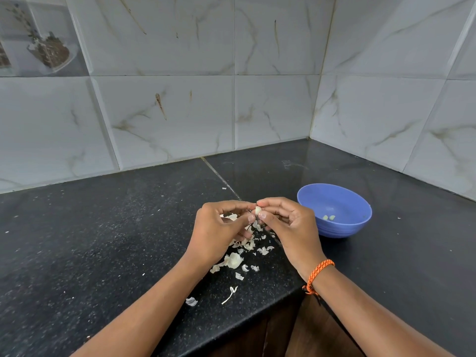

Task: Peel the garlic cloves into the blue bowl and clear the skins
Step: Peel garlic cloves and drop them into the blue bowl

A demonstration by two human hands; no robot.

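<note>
A small pale garlic clove (257, 210) is held above the black counter, pinched between the fingertips of both hands. My left hand (219, 228) grips it from the left with thumb and forefinger. My right hand (286, 222), with an orange cord at the wrist, pinches it from the right. Just to the right stands the blue bowl (342, 228) with two peeled cloves (329, 217) lying inside. Papery garlic skins (247, 246) lie scattered on the counter under and in front of my hands, with a larger piece (233, 261) near my left wrist.
The black granite counter (103, 240) runs into a tiled corner at the back right. Its front edge cuts inward at the lower middle, over a brown cabinet (304, 331). A few stray skin bits (192, 301) lie near that edge.
</note>
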